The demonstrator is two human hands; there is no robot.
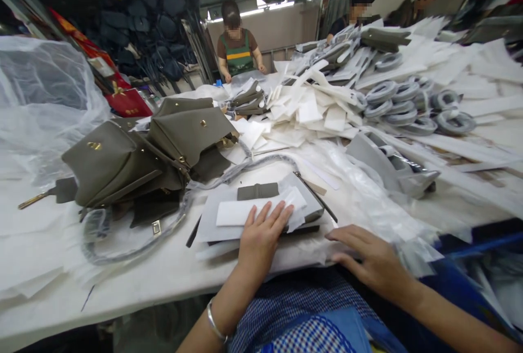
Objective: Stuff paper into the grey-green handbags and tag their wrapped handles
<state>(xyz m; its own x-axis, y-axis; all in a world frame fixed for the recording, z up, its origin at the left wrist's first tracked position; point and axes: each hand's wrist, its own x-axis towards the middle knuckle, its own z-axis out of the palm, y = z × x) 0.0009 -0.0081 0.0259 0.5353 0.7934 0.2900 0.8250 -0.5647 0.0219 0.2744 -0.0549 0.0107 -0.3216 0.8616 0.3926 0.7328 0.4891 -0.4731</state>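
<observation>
My left hand (261, 233) lies with its fingers stretched over a white foam strip (235, 213). Under that strip is a flat bag piece with a grey-white sheet (208, 227) on it, and a small olive strap piece (257, 191) shows just behind. To the right, my right hand (368, 257) is held over the table's front edge, fingers extended and thumb apart, with nothing seen in it. Its fingertips are near clear plastic wrapping. At the left stand olive handbags (163, 151) with gold fittings. A plastic-wrapped handle (134, 257) curves in front of them.
A heap of white foam pieces (314, 108) fills the table's middle back. Wrapped grey rings (404, 99) and a grey bag part (379, 165) lie at right. Clear plastic (44, 102) bulges at far left. A co-worker (239, 53) in a green apron is across the table; two more people are farther right.
</observation>
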